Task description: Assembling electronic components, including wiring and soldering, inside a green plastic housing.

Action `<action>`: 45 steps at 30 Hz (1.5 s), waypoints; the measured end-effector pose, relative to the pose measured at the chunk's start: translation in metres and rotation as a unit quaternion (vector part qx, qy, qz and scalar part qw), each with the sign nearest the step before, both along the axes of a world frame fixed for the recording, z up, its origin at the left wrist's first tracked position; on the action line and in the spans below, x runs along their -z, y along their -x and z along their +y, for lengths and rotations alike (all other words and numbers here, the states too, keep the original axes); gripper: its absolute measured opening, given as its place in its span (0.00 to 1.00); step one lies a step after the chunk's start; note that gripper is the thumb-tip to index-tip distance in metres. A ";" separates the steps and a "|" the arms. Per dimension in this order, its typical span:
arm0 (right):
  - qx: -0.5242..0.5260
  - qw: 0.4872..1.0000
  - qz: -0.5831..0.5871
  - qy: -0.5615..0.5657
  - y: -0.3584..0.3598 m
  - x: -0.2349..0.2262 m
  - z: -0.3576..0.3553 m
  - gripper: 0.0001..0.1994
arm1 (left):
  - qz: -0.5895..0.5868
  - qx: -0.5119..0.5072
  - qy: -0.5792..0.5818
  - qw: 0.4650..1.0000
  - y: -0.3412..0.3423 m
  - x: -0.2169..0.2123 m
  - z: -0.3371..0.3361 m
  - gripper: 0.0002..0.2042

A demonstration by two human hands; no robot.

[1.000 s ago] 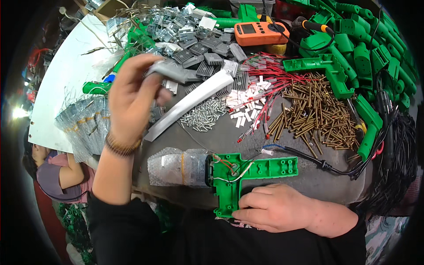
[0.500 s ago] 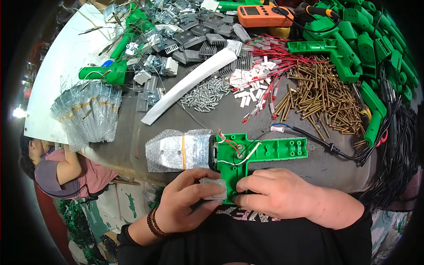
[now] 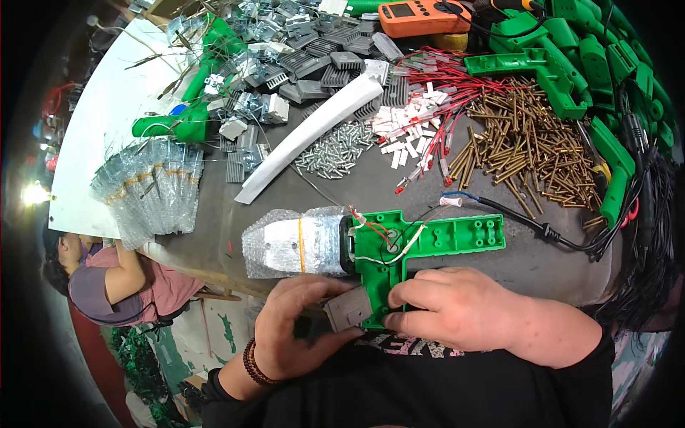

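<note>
My left hand (image 3: 294, 324) is closed around a small grey block (image 3: 348, 309), pinching it between thumb and fingers at the near left edge of a green T-shaped plastic shell (image 3: 457, 237). Whether the block touches the shell I cannot tell. My right hand (image 3: 457, 305) grips the shell's near arm from the right, fingertips on its rim. The shell lies with its hollow side up; red, white and black wires run inside it. A bubble-wrapped silver part (image 3: 285, 246) with a yellow band joins its left side. Beside the handle, a white connector (image 3: 451, 202) sits near a black cord (image 3: 514, 222).
Beyond lie piles of small screws (image 3: 332, 151), white sleeves (image 3: 403, 128), long brass-coloured screws (image 3: 535, 150) and grey finned blocks (image 3: 307, 64). A white strip (image 3: 307, 139), an orange meter (image 3: 421, 18), green shells (image 3: 571, 64) and bubble-wrapped parts (image 3: 153, 189) surround them. Another person (image 3: 132, 278) sits at left.
The grey block has turned in my left hand, showing a darker face, and my left fingers have spread wider around it. My right hand keeps its hold; the whole view has shifted slightly.
</note>
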State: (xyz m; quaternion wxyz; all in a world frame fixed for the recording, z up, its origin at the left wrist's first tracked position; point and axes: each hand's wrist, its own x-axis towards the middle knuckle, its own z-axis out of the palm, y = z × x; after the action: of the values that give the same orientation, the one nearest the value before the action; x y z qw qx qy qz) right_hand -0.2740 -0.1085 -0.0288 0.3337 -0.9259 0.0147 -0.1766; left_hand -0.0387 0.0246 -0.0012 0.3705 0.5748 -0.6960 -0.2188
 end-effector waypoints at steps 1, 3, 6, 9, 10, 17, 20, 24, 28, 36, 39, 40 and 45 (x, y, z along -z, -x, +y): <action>0.001 1.000 -0.001 -0.001 0.000 0.001 0.001 0.13 | -0.001 0.001 -0.001 1.000 0.000 -0.001 0.001 0.32; 0.007 1.000 -0.014 -0.011 0.001 0.003 0.003 0.13 | -0.029 0.028 0.011 0.999 -0.002 -0.004 0.002 0.31; 0.006 1.000 -0.017 -0.008 0.001 0.003 0.002 0.14 | -0.092 0.061 0.049 0.993 -0.004 -0.008 -0.002 0.31; 0.002 1.000 -0.023 -0.003 0.001 0.004 0.002 0.15 | -0.126 0.059 0.053 0.989 -0.005 -0.014 -0.001 0.30; 0.004 1.000 -0.023 -0.004 0.001 0.004 0.002 0.15 | -0.126 0.061 0.052 0.989 -0.004 -0.016 0.000 0.30; 0.007 1.000 -0.027 -0.006 0.001 0.005 0.001 0.14 | -0.144 0.072 0.054 0.985 0.000 -0.008 -0.009 0.33; 0.008 1.000 -0.029 -0.008 0.001 0.005 0.001 0.13 | -0.116 0.063 0.044 0.990 0.002 0.001 -0.010 0.28; 0.022 0.998 -0.046 -0.024 -0.002 0.002 0.006 0.05 | -0.080 0.065 0.090 0.991 0.002 0.010 -0.005 0.23; 0.033 0.998 -0.053 -0.012 -0.002 0.003 0.009 0.05 | -0.116 0.090 0.121 0.982 -0.001 0.011 -0.007 0.17; 0.023 0.998 -0.066 -0.005 -0.005 0.006 0.015 0.07 | -0.123 0.101 0.157 0.975 0.006 0.014 -0.010 0.16; 0.042 0.996 -0.071 -0.012 -0.004 0.009 0.014 0.06 | -0.129 0.095 0.109 0.981 0.001 0.015 -0.011 0.16; 0.043 0.996 -0.072 -0.013 -0.004 0.010 0.014 0.06 | -0.130 0.095 0.108 0.981 -0.001 0.015 -0.011 0.16; 0.048 0.995 -0.074 -0.040 -0.004 0.009 0.014 0.06 | -0.228 0.140 0.092 0.959 -0.008 0.003 -0.013 0.18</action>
State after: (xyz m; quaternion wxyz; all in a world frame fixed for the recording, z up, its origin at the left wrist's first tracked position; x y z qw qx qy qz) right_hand -0.2701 -0.0947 -0.0382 0.3618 -0.8943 0.0417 -0.2601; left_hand -0.0306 0.0116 -0.0046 0.2193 0.4693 -0.8528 -0.0667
